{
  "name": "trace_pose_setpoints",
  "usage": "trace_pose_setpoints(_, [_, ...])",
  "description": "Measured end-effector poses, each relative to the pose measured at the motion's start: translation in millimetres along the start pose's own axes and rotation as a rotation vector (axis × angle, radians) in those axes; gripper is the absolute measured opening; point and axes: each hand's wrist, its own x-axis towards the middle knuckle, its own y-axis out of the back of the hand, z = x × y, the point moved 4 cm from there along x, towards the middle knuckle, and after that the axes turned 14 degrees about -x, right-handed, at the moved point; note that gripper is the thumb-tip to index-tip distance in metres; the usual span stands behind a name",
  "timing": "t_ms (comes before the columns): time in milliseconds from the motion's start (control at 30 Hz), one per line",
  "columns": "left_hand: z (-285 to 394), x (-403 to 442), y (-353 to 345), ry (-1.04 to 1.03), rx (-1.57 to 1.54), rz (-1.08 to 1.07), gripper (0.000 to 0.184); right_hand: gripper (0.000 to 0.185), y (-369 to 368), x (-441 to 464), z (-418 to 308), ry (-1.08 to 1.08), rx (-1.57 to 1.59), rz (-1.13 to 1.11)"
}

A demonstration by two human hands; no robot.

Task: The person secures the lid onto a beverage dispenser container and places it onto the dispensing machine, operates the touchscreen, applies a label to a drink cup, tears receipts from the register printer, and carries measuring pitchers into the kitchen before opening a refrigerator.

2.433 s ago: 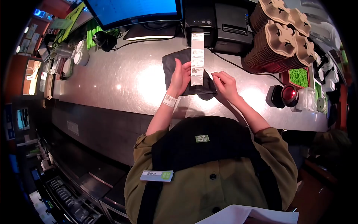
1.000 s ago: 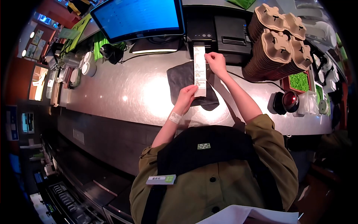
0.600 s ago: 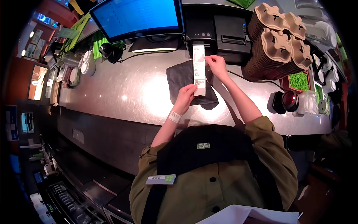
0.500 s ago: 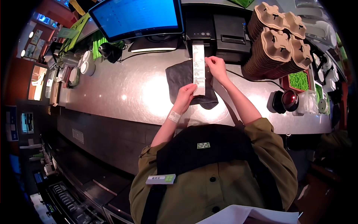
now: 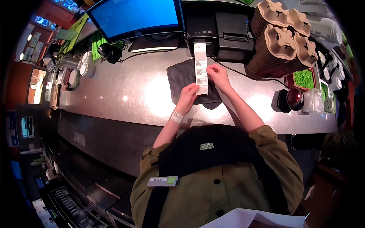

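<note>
A long strip of printed labels (image 5: 200, 62) hangs from the front of a black label printer (image 5: 201, 32). My left hand (image 5: 187, 97) is closed on the strip's lower left edge. My right hand (image 5: 219, 76) has its fingers pinched at the strip's right edge, at about mid-length. Behind and below the strip, a dark cloth (image 5: 178, 78) lies crumpled on the metal counter (image 5: 121, 91). A small printed label (image 5: 176, 117) is stuck to my left wrist.
A monitor (image 5: 137, 17) stands at the back left. Beside the label printer is a second black printer (image 5: 234, 36), then stacked cardboard cup carriers (image 5: 281, 45). A red-lit scanner (image 5: 295, 97) and a box of green grass (image 5: 303, 79) are at the right. White lidded cups (image 5: 87, 68) stand left.
My left hand, open earlier, has closed on the strip's lower end. My right hand went up to the strip's upper part, then slid down its right edge. The view has shifted slightly.
</note>
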Motion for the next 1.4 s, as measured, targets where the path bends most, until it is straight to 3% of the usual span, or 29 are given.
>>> trace_pose_setpoints(433, [-1,-1,6,-0.015,0.04,-0.004,0.028,0.015,-3,-10,4,-0.085,0.108,-0.076])
trace_pose_setpoints(533, [1,-5,2,-0.034,0.059,0.004,0.026,0.015,0,-11,26,-0.07,0.085,0.061])
trace_pose_setpoints(633, [3,-7,0,-0.054,0.069,0.017,0.025,0.019,3,-23,32,0.103,-0.369,0.173])
trace_pose_setpoints(733, [5,-4,1,-0.079,0.127,0.031,0.025,0.027,-6,-59,15,0.508,-0.777,0.156])
trace_pose_setpoints(867, [28,6,-11,-0.157,0.389,-0.002,0.023,0.039,-11,-94,12,0.644,-0.966,0.095])
trace_pose_setpoints(967, [47,21,-29,-0.293,0.514,-0.023,0.019,0.039,-12,-94,12,0.688,-0.953,0.079])
trace_pose_setpoints(1100, [62,59,-37,-0.788,1.067,-0.109,0.015,0.039,-24,-107,12,0.799,-0.928,-0.102])
trace_pose_setpoints(1167, [64,77,-36,-0.882,1.303,-0.004,0.014,0.042,-37,-116,8,0.867,-0.924,-0.21])
trace_pose_setpoints(1200, [64,80,-43,-0.96,1.28,-0.071,0.013,0.043,-44,-119,5,0.895,-0.885,-0.258])
trace_pose_setpoints(1233, [52,102,-27,-0.61,1.192,-0.051,0.014,0.044,-54,-119,13,0.919,-0.889,-0.318])
trace_pose_setpoints(1267, [38,121,-7,-0.428,1.205,0.022,0.019,0.046,-61,-119,7,0.97,-0.936,-0.385])
trace_pose_setpoints(1300, [41,104,-26,-0.605,1.112,-0.055,0.026,0.049,-69,-118,7,1.042,-0.961,-0.356])
trace_pose_setpoints(1400, [41,88,-29,-0.484,1.157,-0.115,0.032,0.05,-81,-115,2,1.003,-0.985,-0.41])
